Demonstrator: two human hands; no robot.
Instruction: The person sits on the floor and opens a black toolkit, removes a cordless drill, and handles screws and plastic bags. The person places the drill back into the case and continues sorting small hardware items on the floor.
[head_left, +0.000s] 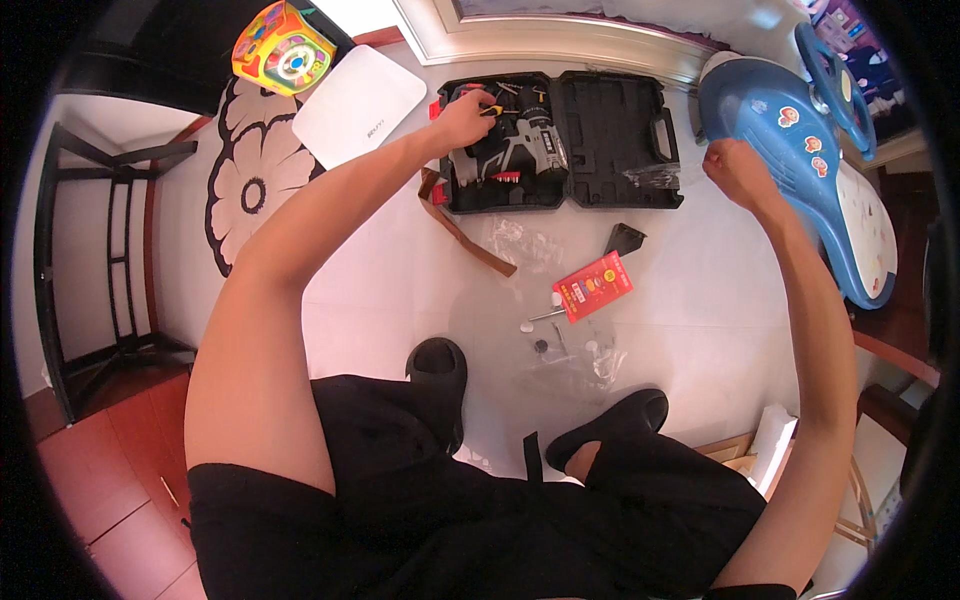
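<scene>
An open black plastic tool case (611, 142) lies on the floor before me. A grey-and-black cordless drill (536, 146) rests in its left half, among bits and red parts. Over that half, my left hand (466, 120) has its fingers on a small tool with a yellow-and-black handle (491, 111), apparently a screwdriver; part of it is hidden. To the right of the case, my right hand (735, 171) is curled, with a clear plastic bag (652, 176) trailing from it over the case's lid.
Nearer my feet lie a red printed box (594, 286), a black plastic piece (625, 238), a brown strip (469, 244), small hardware and clear wrapping (525, 238). A blue ride-on toy (772, 112) stands right. A white bathroom scale (360, 105) and a colourful toy (283, 49) are left.
</scene>
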